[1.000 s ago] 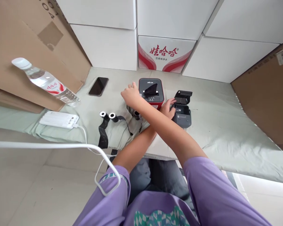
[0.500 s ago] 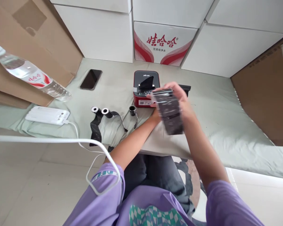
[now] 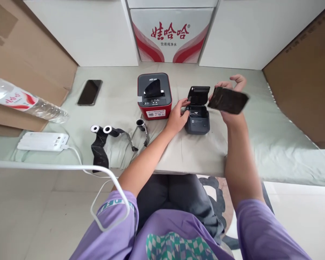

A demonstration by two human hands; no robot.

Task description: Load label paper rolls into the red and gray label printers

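Observation:
My left hand rests against the left side of a small dark label printer, thumb and fingers at its edge near the hinge. The printer's lid stands raised and its inner bay shows. To the right, my right hand holds up a dark, glossy strip of label material, slightly blurred. Left of my left hand stands a red and black printer with a black piece sticking up from its top slot. Two black rolls with white cores and a smaller dark roll lie partly unwound.
A black phone, a white power bank with a white cable, and a tilted water bottle are at the left. White boxes line the back; cardboard boxes flank the cloth-covered surface.
My right hand has moved right with the dark strip, away from the red printer. My left hand is now at the small dark printer, which has come into full view.

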